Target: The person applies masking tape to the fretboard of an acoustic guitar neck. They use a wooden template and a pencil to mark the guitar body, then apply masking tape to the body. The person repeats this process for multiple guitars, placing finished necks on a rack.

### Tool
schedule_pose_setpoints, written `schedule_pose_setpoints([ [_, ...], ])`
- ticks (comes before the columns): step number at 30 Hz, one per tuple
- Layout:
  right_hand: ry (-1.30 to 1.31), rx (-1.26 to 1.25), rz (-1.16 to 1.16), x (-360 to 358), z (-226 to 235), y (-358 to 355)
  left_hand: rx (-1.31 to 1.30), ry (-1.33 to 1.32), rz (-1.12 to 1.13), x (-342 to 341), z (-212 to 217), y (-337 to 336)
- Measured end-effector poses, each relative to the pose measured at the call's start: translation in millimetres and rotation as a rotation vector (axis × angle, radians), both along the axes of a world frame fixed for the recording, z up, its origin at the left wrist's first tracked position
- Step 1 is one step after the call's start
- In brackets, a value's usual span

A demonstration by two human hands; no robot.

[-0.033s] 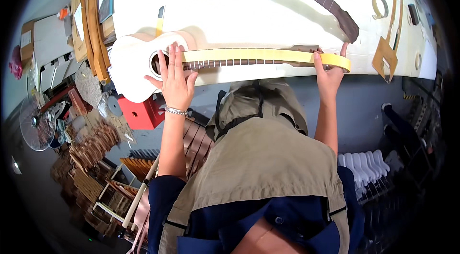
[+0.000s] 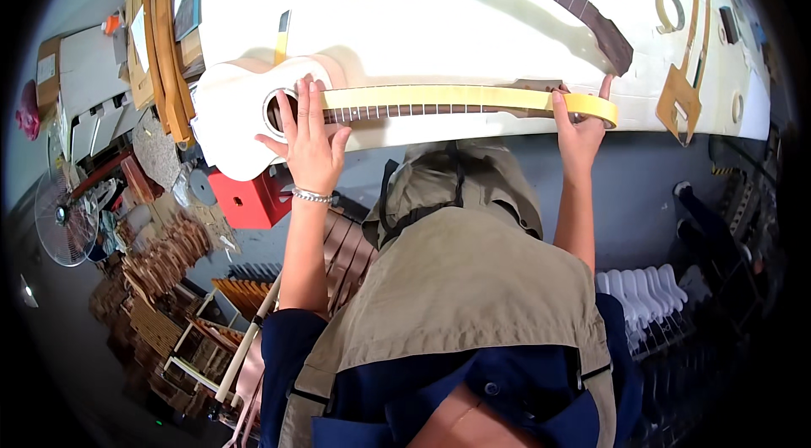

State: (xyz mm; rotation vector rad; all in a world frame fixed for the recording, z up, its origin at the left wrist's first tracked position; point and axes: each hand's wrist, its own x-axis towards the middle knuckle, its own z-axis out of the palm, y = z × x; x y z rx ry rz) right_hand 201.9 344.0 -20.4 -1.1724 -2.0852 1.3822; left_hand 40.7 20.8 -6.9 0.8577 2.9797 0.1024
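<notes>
The difference is very slight. The person's bare left hand [image 2: 311, 151], fingers spread, has edged a touch to the right at the thumb and wrist. The silver-coloured chain-link bracelet [image 2: 312, 195] around that wrist has moved with it, a hair to the right and downward. At far right, in dim light, the dark-clothed leg of another person [image 2: 699, 206] appears to have shifted minutely; its outline is blurred.
</notes>
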Motion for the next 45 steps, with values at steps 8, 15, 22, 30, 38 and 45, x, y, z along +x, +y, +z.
schedule_pose_setpoints([
  [8, 0.010, 0.086, -0.014, -2, -21, -10, 0.185, -0.607, -0.176, 74, 4, 139],
  [15, -0.014, 0.411, 0.051, -15, -50, -28, 0.169, -0.126, 0.012, -116, -29, 87],
  [22, 0.052, 0.376, 0.069, -27, -50, -22, -0.284, -0.617, 0.180, -220, -24, 20],
  [30, 0.021, 0.455, 0.080, -29, -57, -15, 1.233, -0.665, 0.279, -67, 25, 89],
  [38, -0.024, 0.416, 0.145, -25, -51, -14, 1.000, -0.627, 0.190, 78, -11, 169],
  [45, -0.002, 0.364, 0.153, -26, -49, -13, 0.977, -0.652, 0.256, 78, -18, 175],
])
